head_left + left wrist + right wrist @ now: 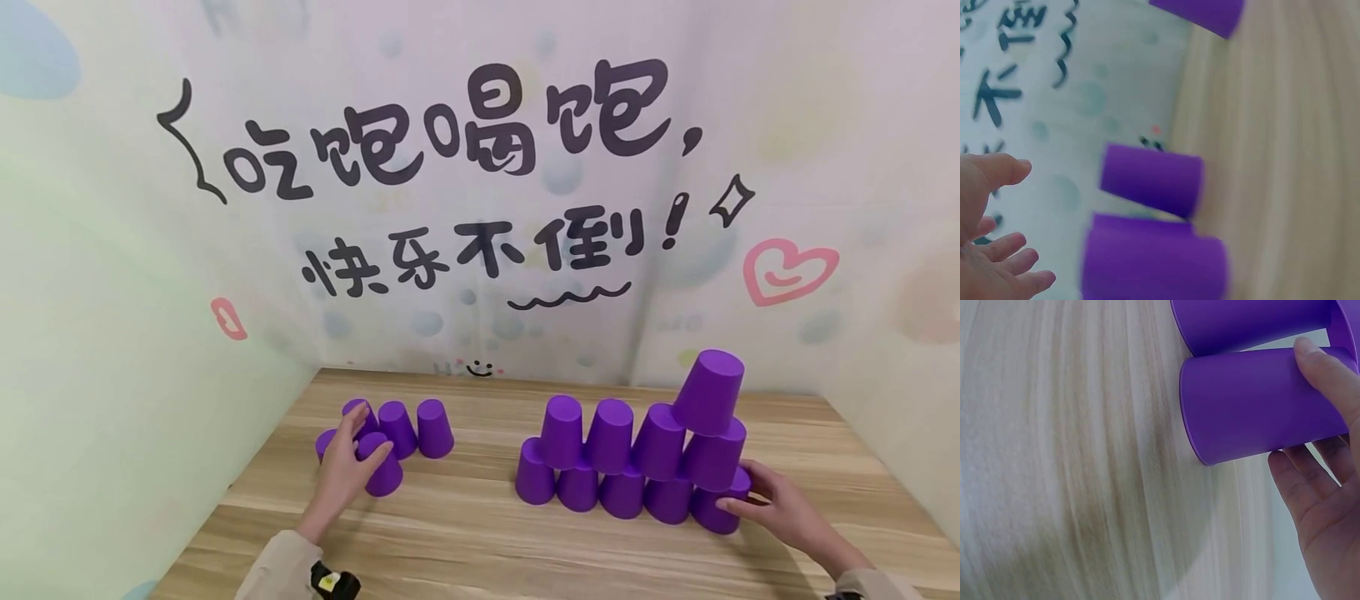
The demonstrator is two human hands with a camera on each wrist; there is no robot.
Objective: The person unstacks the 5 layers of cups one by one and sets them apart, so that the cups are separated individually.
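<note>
Several purple cups stand upside down in a stack at the right: a bottom row, a second row over its gaps, and one top cup (708, 393) at the right end. My right hand (787, 512) is at the bottom row's right-end cup (1247, 406), thumb on its near side and fingers around its far side. At the left, my left hand (345, 467) hovers among loose upside-down cups, nearest the front cup (384, 473). Its thumb and fingers are spread, with nothing between them in the left wrist view. Part of the cups behind this hand is hidden.
Two more loose cups, a middle one (397, 429) and a right one (435, 429), stand just beyond the left hand. All stand on a wood-grain table (465, 542). A printed cloth backdrop (480, 333) rises along the table's back edge and sides.
</note>
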